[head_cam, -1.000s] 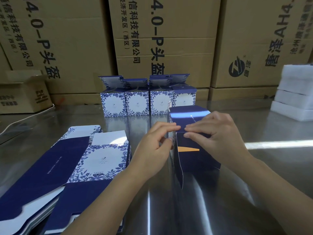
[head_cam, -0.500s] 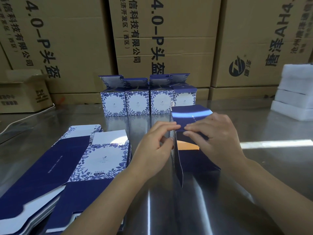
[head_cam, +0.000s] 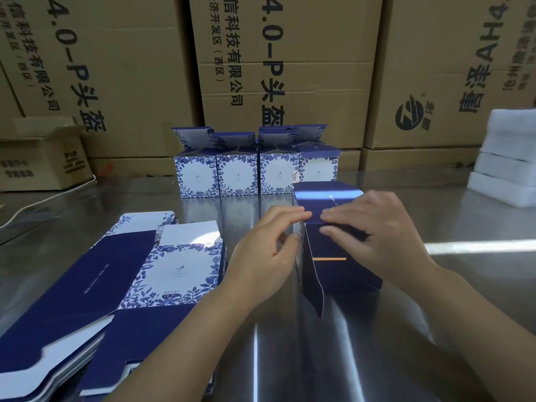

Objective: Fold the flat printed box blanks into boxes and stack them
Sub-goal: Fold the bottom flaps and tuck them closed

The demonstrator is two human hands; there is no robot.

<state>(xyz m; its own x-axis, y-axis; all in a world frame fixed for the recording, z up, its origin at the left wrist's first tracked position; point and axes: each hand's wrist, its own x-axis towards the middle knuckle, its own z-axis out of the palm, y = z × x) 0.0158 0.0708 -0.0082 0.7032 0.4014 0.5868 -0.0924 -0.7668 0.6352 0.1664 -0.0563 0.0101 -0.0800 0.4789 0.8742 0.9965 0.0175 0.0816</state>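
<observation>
Left hand (head_cam: 262, 253) pinches the near-left top corner of the half-folded navy box (head_cam: 342, 271), forefinger on top, thumb on the side. Right hand (head_cam: 377, 236) lies with fairly straight fingers across the same near top edge, pressing down; thumb hidden. Box stands on the steel table (head_cam: 435, 329), right under both hands.

Step looks like closing the end flap. Use the left pinch as the square reference, run the right fingertips along the crease toward it, and seat the tuck fully before release. Loose side flap (head_cam: 314, 285) hangs off the box's near-left edge. It likely needs folding in first or it jams.

Four finished boxes (head_cam: 255, 175) stand in a row just behind the box. Flat blanks (head_cam: 116, 285) lie to its left, white foam blocks (head_cam: 507, 158) well off to its right.
</observation>
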